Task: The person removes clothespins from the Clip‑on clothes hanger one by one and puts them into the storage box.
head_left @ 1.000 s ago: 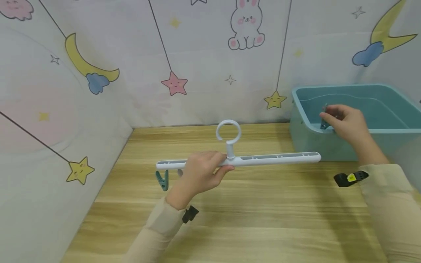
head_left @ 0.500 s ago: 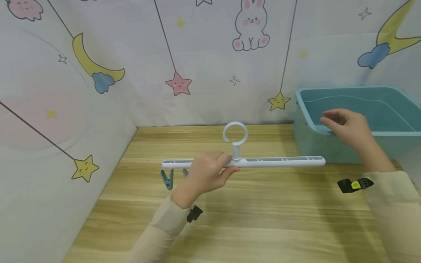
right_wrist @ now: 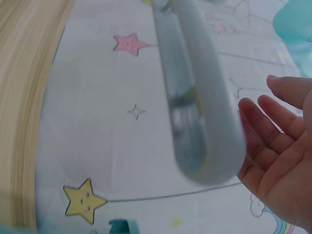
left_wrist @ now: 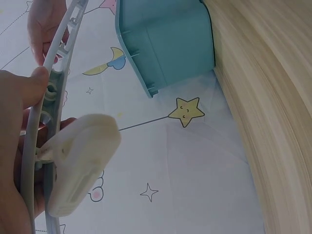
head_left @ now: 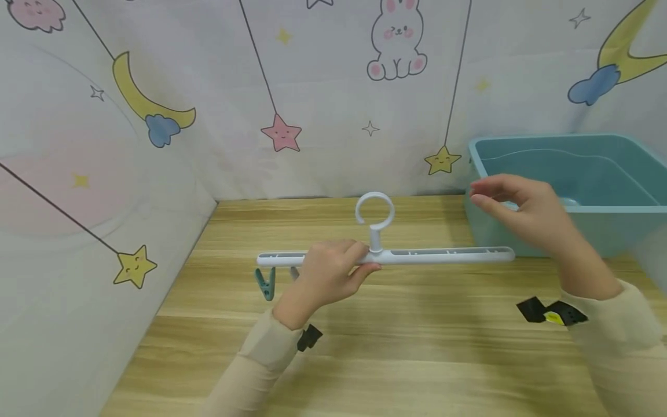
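My left hand (head_left: 333, 275) grips a white hanger (head_left: 443, 255) just left of its ring-shaped hook (head_left: 375, 211), holding the bar level over the table. A green clip (head_left: 267, 284) hangs below the bar's left end. Closer in, a pale clip (left_wrist: 85, 165) hangs from the bar, mostly hidden behind my left hand in the head view. My right hand (head_left: 526, 214), empty, has its fingers slightly bent and thumb apart from them. It overlaps the front left corner of the blue-green bin (head_left: 615, 209), above the hanger's right end. The right wrist view shows its palm (right_wrist: 287, 190) beside the bar.
The bin stands at the back right of the wooden table (head_left: 391, 359), against a white cloth backdrop (head_left: 323, 162) printed with stars, moons and a rabbit. Another stretch of the cloth borders the table's left side.
A second ago my right hand pinched a dark green clip at the bin's edge; half a second ago the clip was gone from it. The hand has since moved left. The left hand keeps its grip.
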Demonstrator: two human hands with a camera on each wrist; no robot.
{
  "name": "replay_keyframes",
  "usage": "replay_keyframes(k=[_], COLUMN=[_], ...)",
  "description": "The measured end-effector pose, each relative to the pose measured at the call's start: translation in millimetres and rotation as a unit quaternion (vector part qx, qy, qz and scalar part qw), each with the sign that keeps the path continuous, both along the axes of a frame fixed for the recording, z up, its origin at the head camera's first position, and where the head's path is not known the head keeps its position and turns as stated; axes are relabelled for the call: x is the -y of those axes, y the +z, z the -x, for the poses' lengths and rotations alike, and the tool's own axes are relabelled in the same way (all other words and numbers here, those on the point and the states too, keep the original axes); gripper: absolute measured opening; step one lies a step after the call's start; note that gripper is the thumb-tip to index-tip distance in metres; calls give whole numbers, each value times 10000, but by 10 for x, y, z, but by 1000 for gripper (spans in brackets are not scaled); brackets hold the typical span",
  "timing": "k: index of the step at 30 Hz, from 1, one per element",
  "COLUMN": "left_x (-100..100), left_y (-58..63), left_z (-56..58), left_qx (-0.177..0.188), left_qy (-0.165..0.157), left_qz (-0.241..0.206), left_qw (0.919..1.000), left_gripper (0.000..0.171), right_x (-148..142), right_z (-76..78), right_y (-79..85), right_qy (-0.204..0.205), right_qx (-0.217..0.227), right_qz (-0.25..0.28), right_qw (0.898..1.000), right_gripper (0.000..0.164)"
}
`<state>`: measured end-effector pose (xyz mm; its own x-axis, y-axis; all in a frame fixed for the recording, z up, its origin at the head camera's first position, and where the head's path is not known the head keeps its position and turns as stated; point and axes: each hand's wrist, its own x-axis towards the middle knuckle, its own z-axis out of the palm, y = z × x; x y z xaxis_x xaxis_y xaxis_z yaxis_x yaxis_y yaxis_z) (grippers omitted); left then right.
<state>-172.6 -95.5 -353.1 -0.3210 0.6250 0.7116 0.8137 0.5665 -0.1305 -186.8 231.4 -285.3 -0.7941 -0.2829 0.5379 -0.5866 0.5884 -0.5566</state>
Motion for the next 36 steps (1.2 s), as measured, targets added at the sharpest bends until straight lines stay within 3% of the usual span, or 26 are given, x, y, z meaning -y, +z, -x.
replay_keyframes(k=[7,16,23,26,36], left_x=[-8,-27,-42,-51,-116], left_y=[7,-8,12,19,36], left_z=[-9,-8,-27,-33,-56], left_qx=[77,69,27,9,-101], left_qy=[-13,-15,-10,-34,-163], left_qz=[28,-25,-3,1,22], left_qw=[10000,10000,10000,10000,9998], left_gripper=[29,29,30,30,29], right_x=[195,476,651,703,863], right_z=[-150,-276,-332,-344,-396], right_y=[21,-84,-176,-208,-235], right_qy=[387,1182,1394,1440,1349], right_qx=[-519,-811,-983,-903,101], right_qz=[-155,-240,-355,-411,-850], right_qw=[9978,9894,9847,9846,9872], right_gripper=[24,29,31,31,24])
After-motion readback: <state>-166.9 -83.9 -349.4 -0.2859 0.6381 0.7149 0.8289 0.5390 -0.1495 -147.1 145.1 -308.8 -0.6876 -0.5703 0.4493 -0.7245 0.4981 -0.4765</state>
